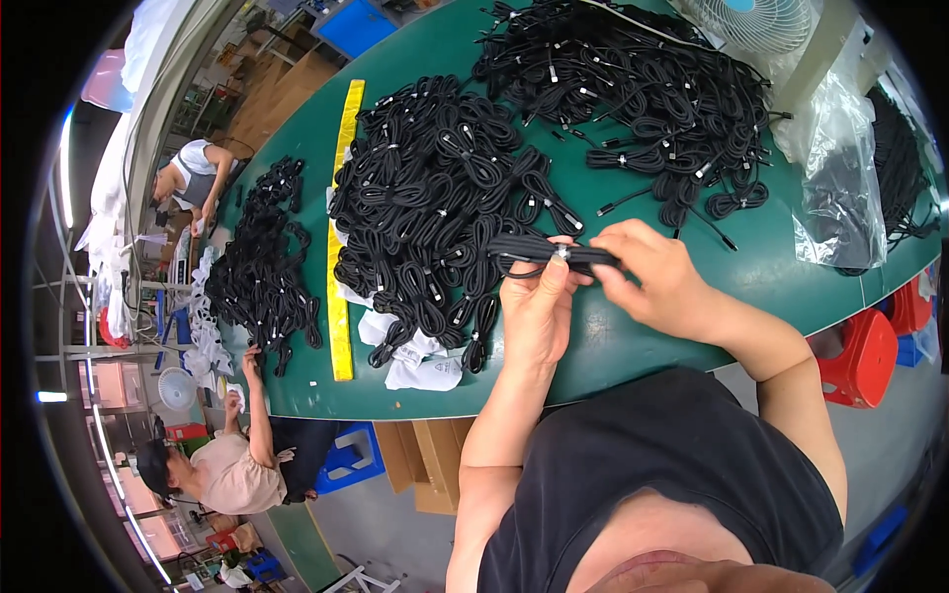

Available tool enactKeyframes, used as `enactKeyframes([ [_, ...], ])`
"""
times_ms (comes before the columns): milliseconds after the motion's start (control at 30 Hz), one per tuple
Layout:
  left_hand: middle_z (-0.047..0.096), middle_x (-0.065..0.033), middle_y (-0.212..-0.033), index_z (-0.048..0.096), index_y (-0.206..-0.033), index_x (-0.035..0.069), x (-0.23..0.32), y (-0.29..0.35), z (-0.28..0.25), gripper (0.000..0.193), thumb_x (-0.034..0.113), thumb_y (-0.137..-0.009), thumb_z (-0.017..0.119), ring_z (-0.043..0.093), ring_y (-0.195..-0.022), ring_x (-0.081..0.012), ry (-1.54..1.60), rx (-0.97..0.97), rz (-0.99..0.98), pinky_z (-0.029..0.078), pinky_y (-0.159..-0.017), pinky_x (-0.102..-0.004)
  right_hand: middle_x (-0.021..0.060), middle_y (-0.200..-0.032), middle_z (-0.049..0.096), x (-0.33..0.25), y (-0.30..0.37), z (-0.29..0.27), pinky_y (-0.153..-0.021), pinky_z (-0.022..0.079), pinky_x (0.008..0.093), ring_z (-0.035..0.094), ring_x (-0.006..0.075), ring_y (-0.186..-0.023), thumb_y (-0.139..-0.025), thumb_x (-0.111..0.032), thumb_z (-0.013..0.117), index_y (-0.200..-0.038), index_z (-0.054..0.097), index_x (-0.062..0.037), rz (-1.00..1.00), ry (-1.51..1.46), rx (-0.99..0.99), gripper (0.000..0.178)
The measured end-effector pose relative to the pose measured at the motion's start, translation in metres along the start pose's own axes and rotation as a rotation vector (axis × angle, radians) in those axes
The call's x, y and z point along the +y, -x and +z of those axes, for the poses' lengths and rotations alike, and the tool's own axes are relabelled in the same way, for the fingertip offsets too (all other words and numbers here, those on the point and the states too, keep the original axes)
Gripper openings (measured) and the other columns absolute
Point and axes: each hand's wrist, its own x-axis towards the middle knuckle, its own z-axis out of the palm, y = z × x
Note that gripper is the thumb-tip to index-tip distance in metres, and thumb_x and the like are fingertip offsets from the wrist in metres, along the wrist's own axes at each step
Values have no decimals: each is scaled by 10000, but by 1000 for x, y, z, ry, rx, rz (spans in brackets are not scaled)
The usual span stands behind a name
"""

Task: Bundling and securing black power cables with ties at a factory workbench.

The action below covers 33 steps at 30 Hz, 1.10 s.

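Observation:
My left hand point(539, 311) is closed around the middle of a coiled black cable point(519, 247), its thumb pressed at a pale tie or connector. At the cable's right end, the fingers and thumb of my right hand point(657, 277) pinch the loops. The coil lies sideways just above the green table point(722, 306). Left of my hands spreads a large heap of bundled black cables point(425, 198), many with silvery plugs. A second heap of black cables point(633, 99) covers the far side, a few loose ends reaching toward my right hand.
A yellow strip point(344, 227) separates a smaller cable pile point(262, 267) at the left, where a seated person point(237, 465) works. White bags point(425, 371) lie under the near heap. At right are a clear plastic bag point(840, 188), a fan point(756, 20) and a red stool point(855, 361).

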Motion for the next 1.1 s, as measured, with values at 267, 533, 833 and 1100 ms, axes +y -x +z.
enactKeyframes([
  [267,561,-158,-1060,399,-1246,-16,22,2,-18,509,130,-821,638,608,-811,-188,-272,-16,265,512,-649,-288,104,-768,573,0,-5,-19,-542,480,265,602,179,-653,-816,-45,574,-910,595,48,151,-213,-165,134],
  [533,550,-61,-707,495,-906,2,21,1,-23,152,105,-852,593,488,-412,-111,-371,60,324,380,-344,-210,98,-825,534,5,2,-15,-614,516,277,620,174,-692,-884,-91,522,-931,567,58,529,-734,-342,162],
  [833,578,-68,-721,505,-910,5,20,-3,-27,141,131,-878,558,563,-494,-153,-280,68,97,458,-423,-250,138,-876,516,24,12,0,-575,468,354,561,267,-665,-841,-75,548,-981,520,17,-55,-95,-70,170],
  [1100,609,-108,-854,513,-1003,-4,8,-7,-37,198,45,-831,597,618,-658,-185,-300,65,-103,520,-569,-299,66,-781,539,31,9,-6,-563,432,263,531,131,-628,-877,-91,523,-933,569,25,144,-199,-128,137],
])
